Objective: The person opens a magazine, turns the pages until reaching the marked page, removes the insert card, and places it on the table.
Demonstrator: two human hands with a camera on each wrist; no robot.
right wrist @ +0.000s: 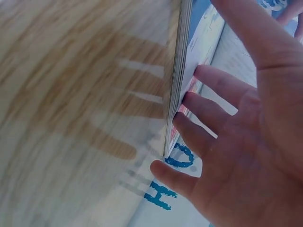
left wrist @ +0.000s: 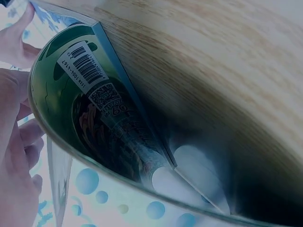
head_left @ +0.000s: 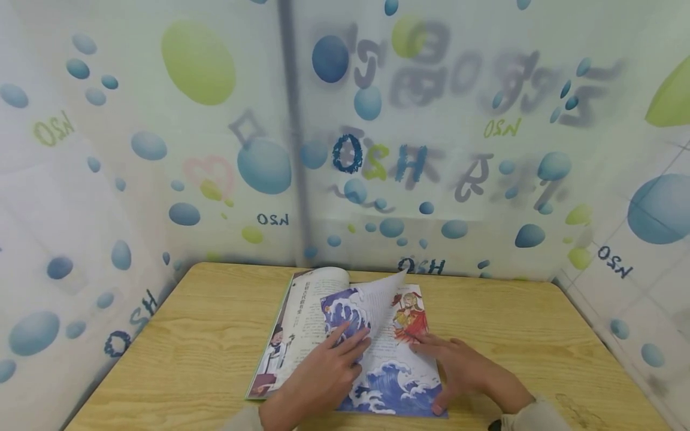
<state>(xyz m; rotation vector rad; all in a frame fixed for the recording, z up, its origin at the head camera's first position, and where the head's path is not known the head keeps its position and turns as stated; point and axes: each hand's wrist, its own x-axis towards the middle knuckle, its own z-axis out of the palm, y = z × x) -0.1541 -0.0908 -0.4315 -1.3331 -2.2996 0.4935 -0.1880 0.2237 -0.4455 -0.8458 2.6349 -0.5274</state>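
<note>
An illustrated magazine lies open on the wooden table, with blue waves and a red-robed figure on its right page. One page stands partly raised near the middle, its wave-printed lower part bent to the left. My left hand lies over that page with its fingers extended across the waves. On the right page's outer edge rests my right hand, fingers spread and thumb near the bottom corner. In the left wrist view the green cover with a barcode label bows up off the table. The right wrist view shows fingertips against the page edges.
The wooden table extends around the magazine on both sides. Behind it hangs a pale curtain with blue and green dots and lettering, and similar sheeting encloses the left and right sides.
</note>
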